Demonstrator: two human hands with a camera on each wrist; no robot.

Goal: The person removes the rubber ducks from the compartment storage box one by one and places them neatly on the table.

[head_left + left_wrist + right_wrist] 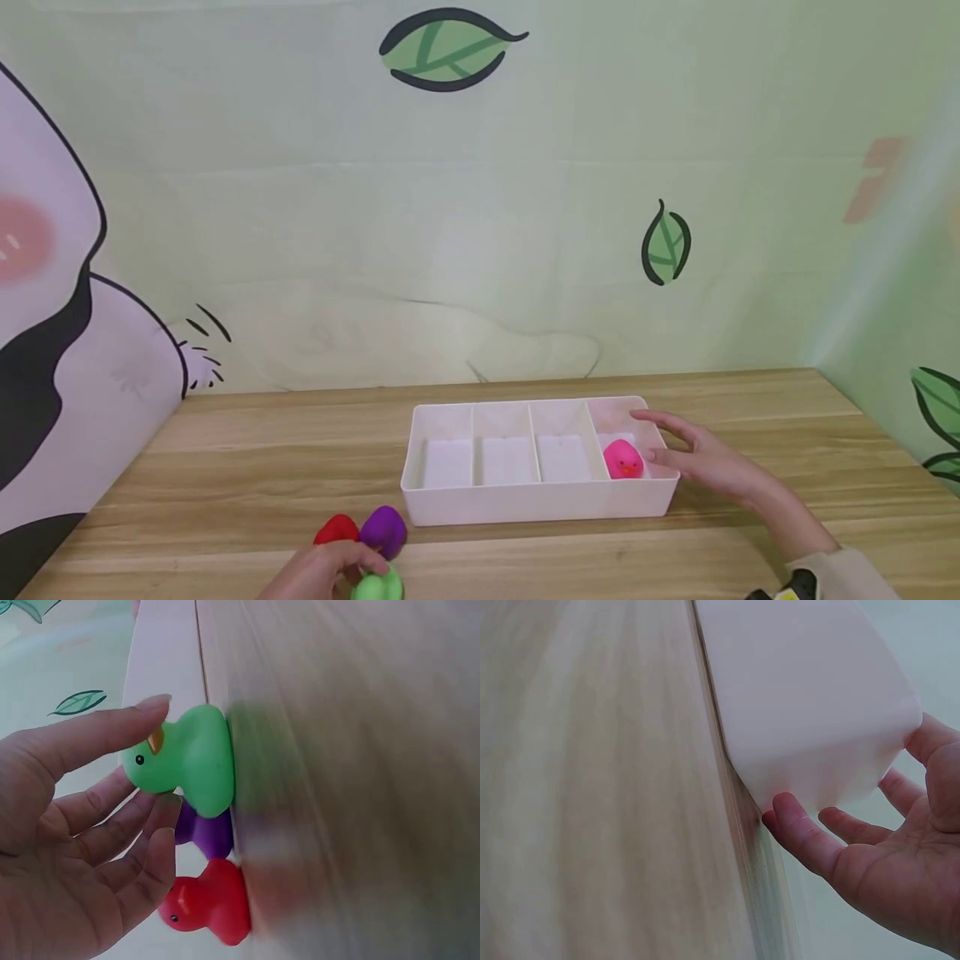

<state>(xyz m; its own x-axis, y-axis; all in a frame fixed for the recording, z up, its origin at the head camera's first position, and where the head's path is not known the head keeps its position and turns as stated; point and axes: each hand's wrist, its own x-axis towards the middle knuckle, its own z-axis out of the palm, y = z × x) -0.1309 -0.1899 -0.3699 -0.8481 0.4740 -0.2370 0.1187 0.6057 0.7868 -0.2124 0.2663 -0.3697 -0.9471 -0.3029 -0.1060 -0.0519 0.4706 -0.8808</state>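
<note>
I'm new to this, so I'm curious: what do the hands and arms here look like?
The left hand and right hand are both ungloved. A pale beige sleeve shows on the right arm, and beside it a black piece with a yellow mark. No sleeve shows on the left.

Table (187, 492) viewed from head and wrists.
The white box (536, 504) is shared by the forward-and-down head view and close, sideways right-wrist view; the green duck (210, 761), by head and close, sideways left-wrist views.
</note>
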